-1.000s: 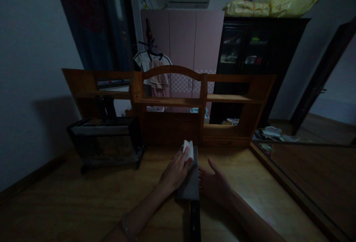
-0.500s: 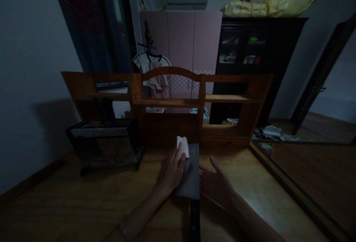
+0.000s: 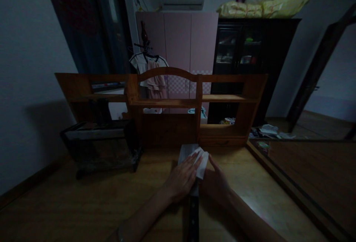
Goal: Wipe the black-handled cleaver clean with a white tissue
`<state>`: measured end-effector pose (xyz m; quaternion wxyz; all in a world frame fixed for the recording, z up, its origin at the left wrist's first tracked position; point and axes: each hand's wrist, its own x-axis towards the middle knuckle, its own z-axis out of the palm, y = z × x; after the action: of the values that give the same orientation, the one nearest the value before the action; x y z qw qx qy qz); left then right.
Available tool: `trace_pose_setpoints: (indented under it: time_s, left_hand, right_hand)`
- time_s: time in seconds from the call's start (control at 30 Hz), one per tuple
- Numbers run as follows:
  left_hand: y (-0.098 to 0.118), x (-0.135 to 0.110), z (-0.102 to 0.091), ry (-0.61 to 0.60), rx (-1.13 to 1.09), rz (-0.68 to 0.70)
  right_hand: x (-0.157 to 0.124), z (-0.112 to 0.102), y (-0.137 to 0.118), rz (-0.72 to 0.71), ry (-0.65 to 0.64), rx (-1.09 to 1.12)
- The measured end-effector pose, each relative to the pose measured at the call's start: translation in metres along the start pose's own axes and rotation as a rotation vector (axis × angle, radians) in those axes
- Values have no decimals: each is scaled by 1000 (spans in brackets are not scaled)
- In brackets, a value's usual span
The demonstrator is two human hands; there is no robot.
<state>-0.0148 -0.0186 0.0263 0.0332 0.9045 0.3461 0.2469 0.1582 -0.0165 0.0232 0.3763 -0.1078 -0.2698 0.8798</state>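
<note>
Cleaver (image 3: 187, 150) lies flat on the wooden tabletop (image 3: 150, 190), straight ahead of my camera. Its long axis runs almost directly away from me: the dark handle (image 3: 194, 216) comes back toward the bottom of my view, and the broad blade reaches out toward the wooden shelf unit (image 3: 164, 103). Since the handle lines up with the blade's right side, I judge that side to be the spine and the left one the cutting edge, though much of that edge is hidden from me.

My left hand (image 3: 182, 178) is laid across the blade, fingers stretched out and keeping a folded white cloth (image 3: 204, 163) beneath them; the cloth slants over toward the right side. I take the flat lay as a way to let the tabletop back the steel against that pressure. My right hand (image 3: 215, 182) sits just beside the blade's right side, thumb raised, probably to steady it; its fingers are lost in shadow, so I cannot tell whether they touch the metal or close on anything.
</note>
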Motion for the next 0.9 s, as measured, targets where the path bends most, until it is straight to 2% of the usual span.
trace_pose_setpoints:
  time_s: [0.3,0.5,0.63,0.7,0.83,0.9]
  left_hand:
    - [-17,-3,8,68,39,-95]
    - [-27,-6,19,218,97,-254]
    - [-20,-5,21,281,125,-289]
    - [-10,-4,19,250,137,-240]
    - [12,-2,13,37,88,9]
    - [17,-2,11,-19,73,55]
  right_hand:
    - [1,-9,-7,-117,5,22]
    - [0,-6,-8,-113,2,13]
    - [1,-7,-9,-118,15,-4]
    - [2,-10,-8,-133,31,-8]
    - [3,-19,-6,-180,84,-10]
    - [3,-22,-5,-181,103,-10]
